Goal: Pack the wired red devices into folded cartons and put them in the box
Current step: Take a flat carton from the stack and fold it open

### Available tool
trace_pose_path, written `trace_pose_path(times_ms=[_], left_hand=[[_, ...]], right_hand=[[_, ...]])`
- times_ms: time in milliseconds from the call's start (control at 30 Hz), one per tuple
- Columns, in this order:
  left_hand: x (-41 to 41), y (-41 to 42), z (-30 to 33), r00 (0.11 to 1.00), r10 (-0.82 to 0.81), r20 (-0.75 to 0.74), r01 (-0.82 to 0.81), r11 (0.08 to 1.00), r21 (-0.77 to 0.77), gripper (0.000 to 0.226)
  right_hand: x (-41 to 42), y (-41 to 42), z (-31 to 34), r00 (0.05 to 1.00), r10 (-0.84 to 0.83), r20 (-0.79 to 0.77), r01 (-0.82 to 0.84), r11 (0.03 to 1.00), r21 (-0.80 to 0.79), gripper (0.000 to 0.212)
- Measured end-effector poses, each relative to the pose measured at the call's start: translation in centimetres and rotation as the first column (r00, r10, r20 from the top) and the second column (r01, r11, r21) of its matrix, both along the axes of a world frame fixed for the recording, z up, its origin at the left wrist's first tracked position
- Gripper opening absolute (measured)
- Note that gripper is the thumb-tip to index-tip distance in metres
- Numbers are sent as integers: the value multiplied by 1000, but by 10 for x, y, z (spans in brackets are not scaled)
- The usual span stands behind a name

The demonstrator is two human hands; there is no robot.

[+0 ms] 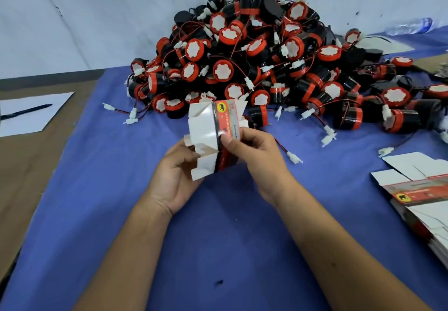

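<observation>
A blue cloth (218,226) covers the table, and a big pile of red devices (261,63) with wires lies on its far part. A stack of flat cartons (421,196) lies at the right edge. Above the cloth, the left hand (178,177) grasps one half-open carton (213,133) from below, and the right hand (252,158) pinches its printed side.

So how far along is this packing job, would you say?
Early, by the look of it. No packed carton shows. Both the left hand and right hand grip one carton, its flaps still open. The device pile and flat carton stack remain; no box is visible.
</observation>
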State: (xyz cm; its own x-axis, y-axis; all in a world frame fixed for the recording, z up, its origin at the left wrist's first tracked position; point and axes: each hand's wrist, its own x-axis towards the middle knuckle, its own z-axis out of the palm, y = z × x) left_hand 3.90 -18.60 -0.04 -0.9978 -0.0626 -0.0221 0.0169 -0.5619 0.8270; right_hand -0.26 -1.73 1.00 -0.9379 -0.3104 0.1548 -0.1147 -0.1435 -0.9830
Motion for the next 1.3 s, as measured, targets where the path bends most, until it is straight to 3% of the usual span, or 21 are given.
trace_pose_path(times_ms=[100, 233, 300, 400, 467, 567, 700, 767, 833, 900, 1033, 1133, 1200, 1300], left_hand=[[-3, -3, 0, 999, 41, -9, -42, 996, -73, 37], [-2, 1, -2, 986, 163, -28, -165, 948, -273, 25], [1, 3, -1, 991, 127, -31, -130, 932, -338, 26], [5, -2, 0, 1000, -8, 25, 13, 971, -238, 65], [7, -3, 0, 995, -93, 25, 96, 976, -196, 49], [8, 3, 0, 998, 28, 63, -10, 963, -268, 29], [9, 11, 7, 994, 105, -3, -102, 956, -276, 43], [8, 11, 14, 983, 182, 25, -177, 975, -138, 48], [7, 7, 18, 959, 264, 105, -267, 963, 25, 45], [7, 2, 17, 931, 316, 183, -339, 934, 112, 41], [9, -2, 14, 957, 231, 173, -269, 933, 239, 43], [11, -7, 16, 995, 87, 54, -97, 967, 237, 52], [13, -8, 18, 998, -57, -34, 64, 972, 228, 72], [13, -9, 16, 967, -226, -114, 247, 942, 226, 105]], right_hand=[[-2, 4, 4, 996, 26, 82, -12, 985, -170, 50], [-6, 7, -1, 983, 167, 72, -151, 970, -192, 27], [-5, 6, -3, 974, 221, 43, -210, 961, -180, 28], [-3, 3, -1, 967, 253, 17, -245, 950, -195, 29], [-2, 3, 0, 962, 272, -11, -270, 947, -176, 29], [-1, 0, -2, 964, 263, -40, -265, 962, -68, 37], [3, -4, 0, 975, 200, -95, -191, 977, 98, 42], [6, -4, 3, 960, 204, -192, -143, 946, 292, 36], [9, -6, 3, 918, 245, -311, -52, 853, 520, 37], [16, -11, 2, 886, 279, -371, 2, 798, 603, 46], [25, -20, 3, 876, 317, -364, -75, 834, 547, 60], [23, -19, 4, 917, 241, -318, -81, 893, 443, 52], [20, -16, 4, 958, 198, -208, -142, 957, 255, 51], [14, -11, 2, 973, 228, -41, -227, 973, 37, 53]])
